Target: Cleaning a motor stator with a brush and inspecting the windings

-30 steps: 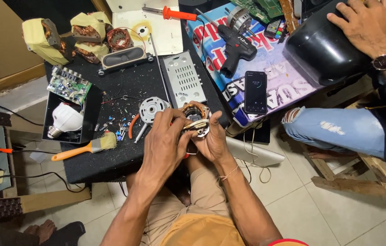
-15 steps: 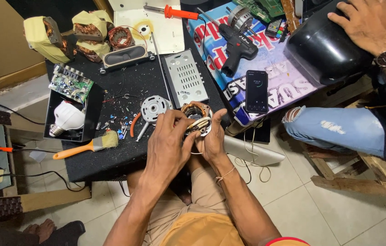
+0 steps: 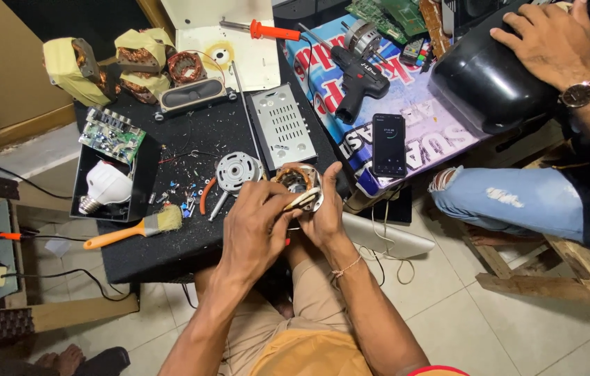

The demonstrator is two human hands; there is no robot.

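One motor (image 3: 298, 182) is clasped in the closed grip of both hands, left (image 3: 253, 230) and right (image 3: 323, 212); one brush (image 3: 131, 230), one bulb (image 3: 103, 188) are laid on the counter (image 3: 169, 247).

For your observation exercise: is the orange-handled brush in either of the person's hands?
No: the brush lies on the black table, left of both hands.

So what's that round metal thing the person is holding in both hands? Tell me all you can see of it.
The round motor part looks like a small silvery metal housing with coppery windings visible inside. It is held at the near edge of the black table, tilted a little. The right hand cups its right side from below; the left hand comes in from the left, with a pale flat piece lying across the lower rim. Its underside is hidden.
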